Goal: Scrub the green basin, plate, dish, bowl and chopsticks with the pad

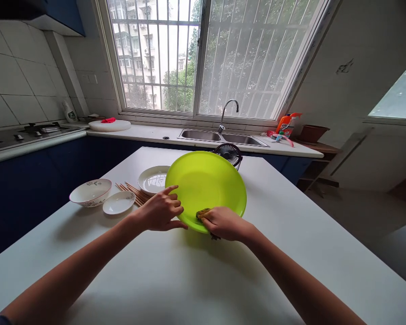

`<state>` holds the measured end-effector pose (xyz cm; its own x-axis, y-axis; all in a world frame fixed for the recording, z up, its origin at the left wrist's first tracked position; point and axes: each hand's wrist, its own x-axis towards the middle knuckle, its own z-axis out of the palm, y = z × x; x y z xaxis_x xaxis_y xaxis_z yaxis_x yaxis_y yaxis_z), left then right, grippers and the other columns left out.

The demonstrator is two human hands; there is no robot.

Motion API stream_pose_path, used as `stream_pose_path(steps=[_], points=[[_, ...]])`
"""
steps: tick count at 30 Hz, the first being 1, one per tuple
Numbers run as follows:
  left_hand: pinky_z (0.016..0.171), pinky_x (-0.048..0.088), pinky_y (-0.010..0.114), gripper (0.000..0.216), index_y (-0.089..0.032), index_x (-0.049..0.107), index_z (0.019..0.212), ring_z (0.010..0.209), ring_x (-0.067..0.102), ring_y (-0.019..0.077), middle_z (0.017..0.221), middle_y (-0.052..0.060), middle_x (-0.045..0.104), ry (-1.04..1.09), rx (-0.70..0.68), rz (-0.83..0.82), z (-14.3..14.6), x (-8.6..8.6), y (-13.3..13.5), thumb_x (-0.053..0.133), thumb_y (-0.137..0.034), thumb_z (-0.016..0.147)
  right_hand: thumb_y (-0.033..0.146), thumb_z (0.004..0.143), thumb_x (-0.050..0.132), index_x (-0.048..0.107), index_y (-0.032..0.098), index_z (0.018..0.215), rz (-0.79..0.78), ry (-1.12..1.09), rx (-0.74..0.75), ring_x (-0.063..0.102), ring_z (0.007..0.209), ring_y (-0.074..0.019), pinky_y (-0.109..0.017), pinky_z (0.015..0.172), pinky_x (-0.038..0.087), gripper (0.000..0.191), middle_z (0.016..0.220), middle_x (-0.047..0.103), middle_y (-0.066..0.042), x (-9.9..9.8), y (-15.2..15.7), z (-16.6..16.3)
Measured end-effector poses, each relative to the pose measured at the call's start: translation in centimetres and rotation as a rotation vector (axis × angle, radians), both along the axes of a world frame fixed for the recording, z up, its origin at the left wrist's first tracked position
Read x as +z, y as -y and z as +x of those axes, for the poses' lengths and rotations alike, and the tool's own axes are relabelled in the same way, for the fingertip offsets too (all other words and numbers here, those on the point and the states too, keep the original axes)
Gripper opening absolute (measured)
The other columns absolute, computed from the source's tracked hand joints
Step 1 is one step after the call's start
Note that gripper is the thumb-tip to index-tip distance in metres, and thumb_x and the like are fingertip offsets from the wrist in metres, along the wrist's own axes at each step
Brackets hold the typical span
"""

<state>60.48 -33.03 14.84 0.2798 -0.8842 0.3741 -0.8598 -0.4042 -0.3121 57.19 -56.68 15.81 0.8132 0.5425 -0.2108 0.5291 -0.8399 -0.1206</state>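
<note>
A large yellow-green plastic basin (206, 185) is tipped toward me above the white table, its inside facing me. At its left rim, my left hand (160, 210) holds the edge, with the index finger stretched out and the thumb low by the rim. My right hand (225, 222) grips the near edge with a cloth (202, 214) pinched under the fingers. The cloth looks green-brown against the inside wall, and a dark bit of it hangs below the rim. The basin partly hides a white oval plate (154, 178) and a small black fan (229, 154).
Left of the basin stand a patterned bowl (90, 193), a small white dish (119, 202) and several wooden chopsticks (138, 193) on the table (149, 280). Beyond are a double sink (205, 135) with a tap (223, 116), a round board (110, 126) and an orange spray bottle (284, 123).
</note>
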Motion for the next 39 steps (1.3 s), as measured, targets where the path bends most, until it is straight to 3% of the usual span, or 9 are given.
stream_pose_path(steps=[6, 12, 15, 17, 20, 24, 31, 39], points=[[0.124, 0.017, 0.052, 0.038, -0.02, 0.069, 0.079, 0.114, 0.064, 0.0236, 0.076, 0.001, 0.074, -0.12, -0.014, -0.008, 1.0, 1.8, -2.1, 0.06, -0.057, 0.088, 0.025, 0.097, 0.036, 0.069, 0.016, 0.082, -0.021, -0.006, -0.014, 0.057, 0.063, -0.015, -0.026, 0.053, 0.024, 0.037, 0.081, 0.071, -0.007, 0.2, 0.0, 0.3], [0.123, 0.018, 0.057, 0.042, -0.021, 0.073, 0.094, 0.124, 0.058, 0.0279, 0.096, 0.006, 0.074, -0.131, 0.038, -0.054, 0.2, 2.2, -1.7, 0.064, -0.06, 0.083, 0.024, 0.096, 0.039, 0.069, 0.016, 0.082, 0.001, -0.01, -0.047, 0.055, 0.064, -0.014, -0.026, 0.054, 0.024, 0.034, 0.082, 0.071, -0.005, 0.4, -0.3, 0.3], [0.12, 0.024, 0.057, 0.048, -0.018, 0.072, 0.099, 0.121, 0.059, 0.0287, 0.102, 0.009, 0.073, -0.068, 0.026, -0.016, -1.0, 1.9, -0.4, 0.058, -0.062, 0.086, 0.024, 0.094, 0.041, 0.07, 0.017, 0.085, 0.014, 0.014, -0.028, 0.057, 0.066, -0.0144, -0.026, 0.055, 0.024, 0.031, 0.084, 0.072, -0.006, 0.1, -0.3, 0.4], [0.114, 0.035, 0.053, 0.048, -0.016, 0.07, 0.097, 0.109, 0.064, 0.0273, 0.097, 0.01, 0.072, -0.042, 0.02, 0.005, -1.8, 1.3, 0.6, 0.054, -0.061, 0.089, 0.027, 0.095, 0.041, 0.071, 0.017, 0.086, 0.028, 0.025, -0.015, 0.058, 0.068, -0.0151, -0.026, 0.056, 0.025, 0.032, 0.087, 0.073, -0.006, -0.1, -0.3, 0.5], [0.084, 0.051, 0.042, 0.041, -0.015, 0.068, 0.088, 0.081, 0.066, 0.0228, 0.082, 0.008, 0.07, -0.015, 0.01, 0.045, -2.4, 0.0, 1.8, 0.054, -0.054, 0.092, 0.031, 0.096, 0.041, 0.071, 0.018, 0.091, 0.052, 0.014, -0.018, 0.061, 0.072, -0.0162, -0.026, 0.058, 0.027, 0.033, 0.091, 0.074, -0.006, -0.3, -0.3, 0.7], [0.059, 0.042, 0.033, 0.037, -0.016, 0.062, 0.077, 0.064, 0.061, 0.0188, 0.07, 0.005, 0.066, 0.031, 0.024, 0.046, -2.2, -1.5, 2.4, 0.05, -0.044, 0.097, 0.028, 0.097, 0.039, 0.071, 0.017, 0.094, 0.05, 0.0, 0.002, 0.062, 0.076, -0.0174, -0.025, 0.061, 0.03, 0.033, 0.095, 0.074, -0.007, -0.2, -0.3, 0.7], [0.055, 0.035, 0.034, 0.037, -0.018, 0.059, 0.073, 0.06, 0.059, 0.0188, 0.066, 0.003, 0.064, 0.083, -0.006, 0.014, -1.7, -1.5, 2.1, 0.052, -0.046, 0.096, 0.025, 0.099, 0.032, 0.068, 0.015, 0.094, 0.006, 0.018, 0.105, 0.062, 0.08, -0.0193, -0.027, 0.064, 0.033, 0.037, 0.097, 0.072, -0.01, 0.0, -0.3, 0.2], [0.058, 0.036, 0.032, 0.038, -0.018, 0.061, 0.074, 0.062, 0.06, 0.017, 0.066, 0.002, 0.066, 0.051, -0.044, 0.058, -1.1, -0.7, 1.3, 0.051, -0.047, 0.097, 0.024, 0.099, 0.031, 0.067, 0.014, 0.091, 0.009, 0.043, 0.087, 0.061, 0.076, -0.0185, -0.027, 0.062, 0.032, 0.038, 0.094, 0.071, -0.01, -0.1, -0.8, -0.4]])
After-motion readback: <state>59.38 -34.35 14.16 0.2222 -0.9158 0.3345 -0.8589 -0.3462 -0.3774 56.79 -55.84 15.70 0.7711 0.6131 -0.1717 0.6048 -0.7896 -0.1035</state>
